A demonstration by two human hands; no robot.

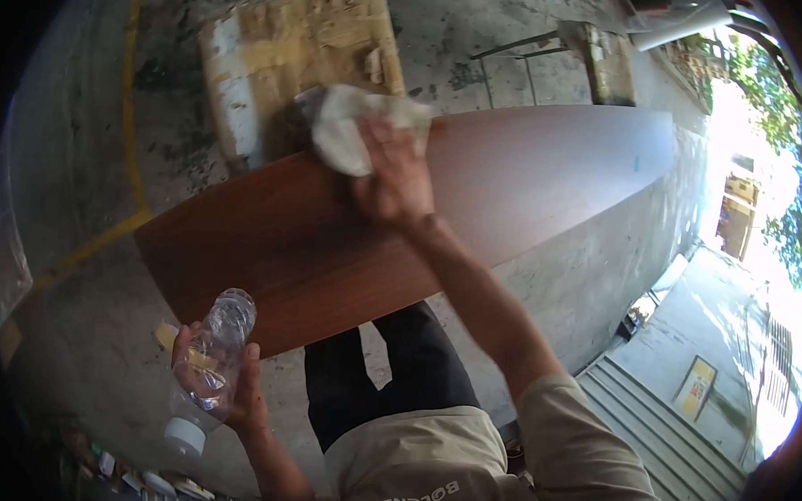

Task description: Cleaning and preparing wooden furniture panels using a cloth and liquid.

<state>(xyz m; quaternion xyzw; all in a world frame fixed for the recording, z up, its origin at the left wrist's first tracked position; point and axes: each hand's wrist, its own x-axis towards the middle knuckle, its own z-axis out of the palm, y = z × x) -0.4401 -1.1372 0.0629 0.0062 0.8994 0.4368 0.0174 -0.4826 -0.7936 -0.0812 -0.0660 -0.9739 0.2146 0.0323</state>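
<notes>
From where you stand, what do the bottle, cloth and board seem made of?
Bottle: likely plastic, clear and glossy; see-through, with bright glints.
Cloth: probably fabric, pale and matte; its edges look floppy, though blur hides any weave.
Board: wood or wood-look laminate, smooth; brown streaks, pale sheen.

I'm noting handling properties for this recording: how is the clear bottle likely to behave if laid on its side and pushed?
The clear bottle would probably roll, given its rounded body. It looks light, as its walls seem to be thin, see-through plastic, though how much liquid it holds is unclear. Those walls would likely flex if the left hand squeezed hard.
</notes>
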